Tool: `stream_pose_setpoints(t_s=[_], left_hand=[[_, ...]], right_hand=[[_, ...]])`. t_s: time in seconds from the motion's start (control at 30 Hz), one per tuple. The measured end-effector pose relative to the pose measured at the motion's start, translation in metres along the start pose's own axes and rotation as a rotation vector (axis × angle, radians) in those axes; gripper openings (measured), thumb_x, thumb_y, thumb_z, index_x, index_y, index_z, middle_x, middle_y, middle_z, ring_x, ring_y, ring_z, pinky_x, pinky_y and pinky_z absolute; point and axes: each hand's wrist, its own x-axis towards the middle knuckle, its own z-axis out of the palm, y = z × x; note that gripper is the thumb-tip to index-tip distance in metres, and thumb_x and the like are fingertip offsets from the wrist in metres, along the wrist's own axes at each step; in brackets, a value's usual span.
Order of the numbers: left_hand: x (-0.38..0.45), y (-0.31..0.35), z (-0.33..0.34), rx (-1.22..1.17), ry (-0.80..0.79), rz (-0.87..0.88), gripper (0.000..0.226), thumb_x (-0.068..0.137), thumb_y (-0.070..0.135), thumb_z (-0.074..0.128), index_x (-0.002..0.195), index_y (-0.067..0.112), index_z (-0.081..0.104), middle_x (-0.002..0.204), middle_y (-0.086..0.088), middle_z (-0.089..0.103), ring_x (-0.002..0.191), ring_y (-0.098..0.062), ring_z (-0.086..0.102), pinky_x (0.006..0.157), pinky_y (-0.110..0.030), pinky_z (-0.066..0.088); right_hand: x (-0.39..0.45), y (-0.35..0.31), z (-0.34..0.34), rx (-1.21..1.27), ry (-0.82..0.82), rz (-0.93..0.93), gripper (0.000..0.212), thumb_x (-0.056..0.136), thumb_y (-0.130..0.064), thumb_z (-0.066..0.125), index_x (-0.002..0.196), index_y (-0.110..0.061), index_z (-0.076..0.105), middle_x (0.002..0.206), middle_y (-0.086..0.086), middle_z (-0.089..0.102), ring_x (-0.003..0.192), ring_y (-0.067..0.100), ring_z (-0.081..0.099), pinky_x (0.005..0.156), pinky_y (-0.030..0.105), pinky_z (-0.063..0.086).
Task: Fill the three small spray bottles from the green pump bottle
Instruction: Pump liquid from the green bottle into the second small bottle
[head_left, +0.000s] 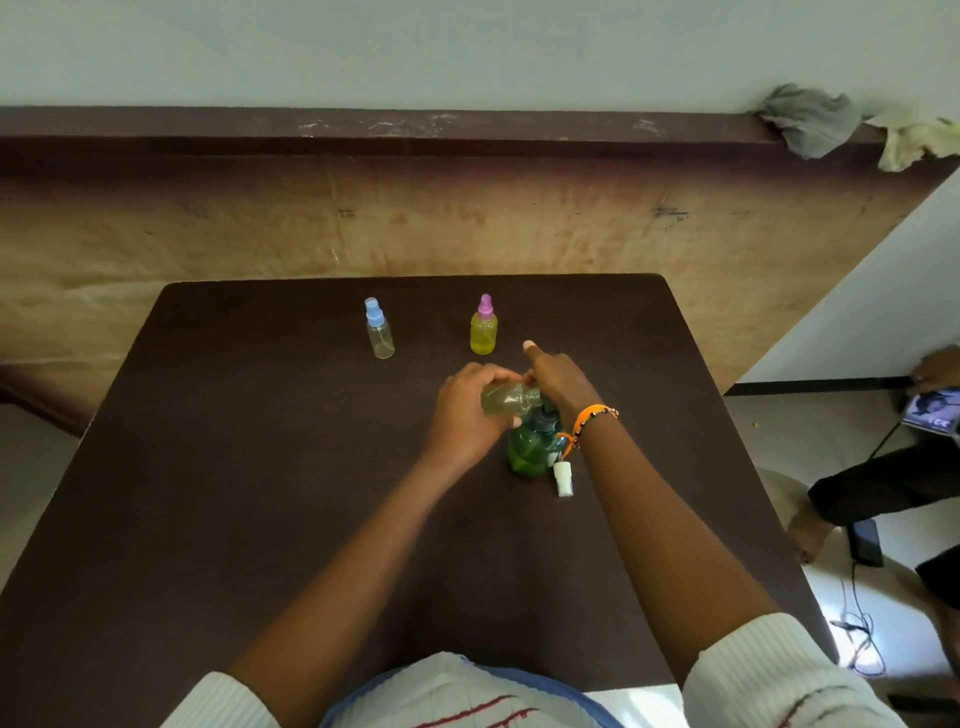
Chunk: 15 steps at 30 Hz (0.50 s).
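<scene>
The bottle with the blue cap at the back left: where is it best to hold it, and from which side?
Grip the clear body of the blue-capped bottle below the cap, coming from the near side with the left hand. It stands upright and alone, away from the pink-capped bottle.

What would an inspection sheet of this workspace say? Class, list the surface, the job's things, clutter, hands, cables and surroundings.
Surface: dark brown table, bare apart from the job's things.
Job's things: green pump bottle upright; blue-capped spray bottle nearly empty; pink-capped spray bottle full of yellow liquid; uncapped spray bottle held tilted at the pump; white spray cap lying beside the green bottle.
Clutter: nothing seen.
Hands: left hand grips the uncapped bottle; right hand on the pump.
Cables: cables on the floor, right.
Surroundings: rags on the ledge; another person seated right.
</scene>
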Motion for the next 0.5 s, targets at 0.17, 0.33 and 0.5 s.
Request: stream_pose_setpoints(t_s=[0.17,0.33,0.5], left_hand=[[-0.0022,-0.0034,0.0039,-0.020,0.009,-0.023,0.044,0.058,0.003,0.080,0.098,0.017,0.068,0.098,-0.001,0.063,0.095,-0.021,0.060,0.087,-0.042,0.048],[-0.0027,-0.0046,0.0071,0.007,0.012,-0.024,0.044,0.058,0.003,0.081,0.099,0.014,0.068,0.099,-0.003,0.063,0.096,-0.023,0.059,0.089,-0.042,0.047],[-0.0031,-0.0036,0.0036,0.006,0.005,-0.001,0.044,0.061,0.004,0.080,0.101,0.012,0.067,0.101,-0.002,0.062,0.097,-0.020,0.059,0.087,-0.033,0.047]], right_hand=[[0.0003,0.0074,0.0055,0.032,0.104,0.009,0.057,0.097,-0.053,0.038,0.082,-0.010,0.072,0.098,0.011,0.066,0.088,0.025,0.061,0.089,0.037,0.047],[-0.0063,0.0065,0.0093,-0.031,0.185,0.014,0.069,0.086,-0.060,0.036,0.118,-0.007,0.068,0.123,0.017,0.064,0.110,0.035,0.061,0.100,0.046,0.047],[-0.0048,0.0015,0.0024,-0.052,0.074,-0.011,0.055,0.098,-0.050,0.040,0.094,-0.006,0.072,0.097,0.010,0.067,0.098,0.029,0.060,0.093,0.038,0.047]])
